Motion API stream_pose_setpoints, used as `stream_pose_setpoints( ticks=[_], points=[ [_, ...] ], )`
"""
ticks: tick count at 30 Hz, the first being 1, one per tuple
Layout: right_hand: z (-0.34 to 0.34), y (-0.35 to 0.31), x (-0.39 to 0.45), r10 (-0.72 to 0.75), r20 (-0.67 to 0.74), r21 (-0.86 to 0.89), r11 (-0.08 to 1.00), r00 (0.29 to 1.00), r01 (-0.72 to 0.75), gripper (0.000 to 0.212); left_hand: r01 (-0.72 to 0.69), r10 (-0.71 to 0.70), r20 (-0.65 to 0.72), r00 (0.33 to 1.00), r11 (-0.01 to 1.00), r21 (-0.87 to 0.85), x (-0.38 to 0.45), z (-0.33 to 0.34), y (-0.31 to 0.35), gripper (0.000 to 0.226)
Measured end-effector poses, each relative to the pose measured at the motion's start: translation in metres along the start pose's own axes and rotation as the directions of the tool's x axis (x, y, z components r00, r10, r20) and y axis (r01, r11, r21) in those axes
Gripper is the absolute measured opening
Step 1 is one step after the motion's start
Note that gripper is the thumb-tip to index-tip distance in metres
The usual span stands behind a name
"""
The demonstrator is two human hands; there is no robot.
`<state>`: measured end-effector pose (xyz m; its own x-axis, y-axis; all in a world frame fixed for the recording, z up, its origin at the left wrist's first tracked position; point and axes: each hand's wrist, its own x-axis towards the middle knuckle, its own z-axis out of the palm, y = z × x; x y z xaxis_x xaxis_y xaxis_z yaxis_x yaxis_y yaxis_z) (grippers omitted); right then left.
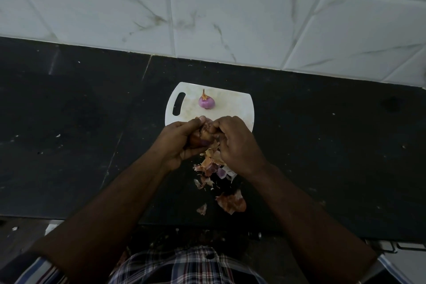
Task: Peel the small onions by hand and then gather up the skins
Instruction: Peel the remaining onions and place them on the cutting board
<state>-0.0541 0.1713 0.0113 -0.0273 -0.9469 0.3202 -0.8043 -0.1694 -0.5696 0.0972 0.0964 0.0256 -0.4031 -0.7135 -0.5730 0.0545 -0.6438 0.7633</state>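
1. Left hand (182, 139) has its grip curled round a small unpeeled onion (204, 136), held above the near edge of the white cutting board (232, 108).
2. Right hand (235, 143) has its grip pinched on that onion's top, thumb and fingers touching its brown skin.
3. 1 peeled purple onion (206, 102) sits on the board, stem tip up, apart from both hands.
4. Loose skins (213, 167) lie piled on the black surface (322, 145) just below the hands; a bigger skin piece (232, 203) lies nearer the person.
5. White marbled tiles (230, 7) back the surface.
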Motion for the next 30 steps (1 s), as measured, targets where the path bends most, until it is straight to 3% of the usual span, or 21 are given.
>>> stream_pose_setpoints(
  ticks=[3,7,9,16,23,30],
  points=[
    [-0.002,0.007,-0.008,0.052,0.023,0.06,0.997,0.998,-0.053,0.016,0.006,-0.006,-0.008,1.0,0.998,-0.055,0.0,-0.006,0.005,0.04],
    [-0.009,0.008,0.0,0.213,-0.12,0.158,0.968,0.97,-0.194,0.019,0.034,-0.03,0.039,0.999,0.994,-0.102,0.001,-0.011,0.003,0.044],
    [-0.011,0.003,0.007,0.268,-0.104,0.166,0.954,0.958,-0.249,0.02,0.037,-0.029,0.061,0.998,0.992,-0.118,0.002,-0.012,0.0,0.048],
    [-0.003,-0.009,0.013,0.296,-0.078,0.108,0.952,0.952,-0.287,0.025,-0.029,0.041,0.068,0.997,0.985,-0.17,0.003,-0.008,-0.007,0.045],
    [0.007,-0.011,0.009,0.217,-0.163,-0.059,0.972,0.963,-0.229,0.015,-0.116,0.118,0.013,0.993,0.986,-0.116,0.005,-0.005,-0.013,0.066],
    [-0.003,0.005,0.015,0.409,-0.151,0.047,0.913,0.9,-0.406,0.014,-0.076,0.119,0.188,0.975,0.973,-0.22,0.003,-0.011,-0.01,0.056]
  ],
)
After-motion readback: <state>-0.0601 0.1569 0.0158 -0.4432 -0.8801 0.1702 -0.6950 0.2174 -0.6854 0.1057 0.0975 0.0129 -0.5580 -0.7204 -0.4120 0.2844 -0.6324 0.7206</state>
